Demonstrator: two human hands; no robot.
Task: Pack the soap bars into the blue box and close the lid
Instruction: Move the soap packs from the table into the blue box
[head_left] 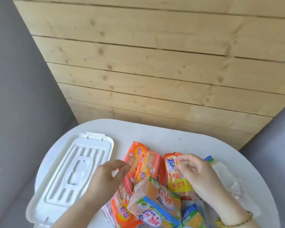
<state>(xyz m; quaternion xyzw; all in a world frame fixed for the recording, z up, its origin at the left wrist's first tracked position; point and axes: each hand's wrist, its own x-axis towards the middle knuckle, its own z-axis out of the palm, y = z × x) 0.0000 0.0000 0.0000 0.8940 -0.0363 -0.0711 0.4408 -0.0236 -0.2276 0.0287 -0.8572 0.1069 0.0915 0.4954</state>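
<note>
Nearest me, a soap bar in a blue, green and yellow wrapper lies tipped on top of the pile, its long axis running from near right to far left. It has red Chinese characters that I cannot read. Left of it is an orange bar with purple Chinese lettering, lying lengthways away from me. My left hand is just beyond, with fingers loosely curled and their tips at the edge of two more orange bars. Blur keeps me from telling whether it holds one. Those two lie side by side, long axes pointing away and leaning right. My right hand, a beaded bracelet at its wrist, pinches the wrapper of the Tide bar between thumb and forefinger. That bar points away from me, with "Tide" in blue at its far end and a yellow panel nearer. Clear plastic wrap lies to the right. To the left, the white lid rests flat, lengthways away from me. Everything sits on the white table, with a wooden plank wall behind.
</note>
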